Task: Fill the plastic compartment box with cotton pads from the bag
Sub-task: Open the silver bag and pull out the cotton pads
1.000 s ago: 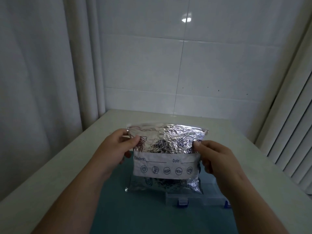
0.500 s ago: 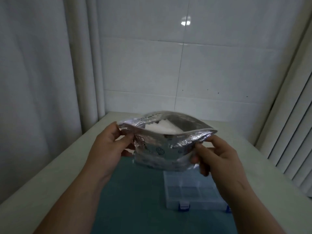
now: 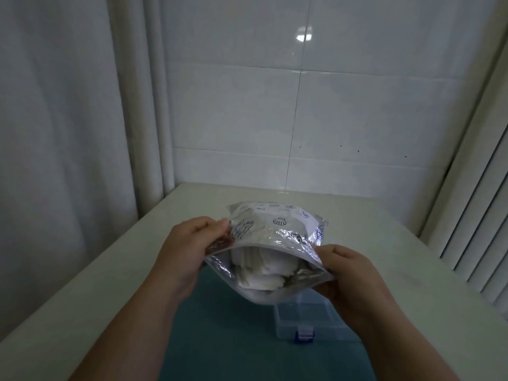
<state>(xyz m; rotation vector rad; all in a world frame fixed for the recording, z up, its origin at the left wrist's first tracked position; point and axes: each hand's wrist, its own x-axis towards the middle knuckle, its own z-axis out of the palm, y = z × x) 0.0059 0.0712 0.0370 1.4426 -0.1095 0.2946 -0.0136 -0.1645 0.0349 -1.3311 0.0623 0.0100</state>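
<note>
A silvery foil zip bag (image 3: 277, 228) is held in the air above the table, tipped so its open mouth faces me. White cotton pads (image 3: 261, 270) show inside the mouth. My left hand (image 3: 187, 254) pinches the bag's left rim. My right hand (image 3: 351, 276) pinches the right rim. Below the bag lies a clear plastic compartment box (image 3: 310, 320) with a blue clasp; the bag and my right hand hide most of it.
A teal mat (image 3: 214, 325) covers the near part of the pale table (image 3: 412, 257). A curtain (image 3: 68, 133) hangs at the left, a tiled wall stands behind, and slatted blinds (image 3: 481, 215) are at the right.
The bag went from upright and closed to open, then tipped over with its mouth toward me. Both hands kept their grip and moved lower and nearer.
</note>
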